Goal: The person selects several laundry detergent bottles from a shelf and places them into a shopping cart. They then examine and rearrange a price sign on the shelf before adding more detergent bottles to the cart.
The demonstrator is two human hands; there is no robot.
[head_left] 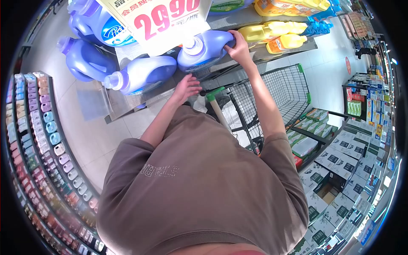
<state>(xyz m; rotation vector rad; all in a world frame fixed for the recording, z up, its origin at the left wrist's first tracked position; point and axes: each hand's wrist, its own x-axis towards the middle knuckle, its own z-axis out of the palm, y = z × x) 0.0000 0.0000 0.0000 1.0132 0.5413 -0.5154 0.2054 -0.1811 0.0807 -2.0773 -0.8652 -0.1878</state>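
Note:
A large blue detergent bottle [206, 49] with a white cap lies on its side on a grey display shelf [127, 100]. My right hand [239, 49] grips the bottle's far end. Just below the bottle, at the shelf's front edge, my left hand [187, 87] has loosely spread fingers and holds nothing. A second blue bottle [144, 74] lies to its left, and two more blue bottles [87, 59] lie further left. A white price sign [165, 21] with pink numbers hangs over the bottles.
A black wire shopping cart [276, 95] with a green handle [214, 93] stands in front of me, to the right. Yellow bottles [276, 34] fill the shelf's right part. Shelves of small coloured containers [46, 127] run along the left. Stacked cartons [340, 163] stand at right.

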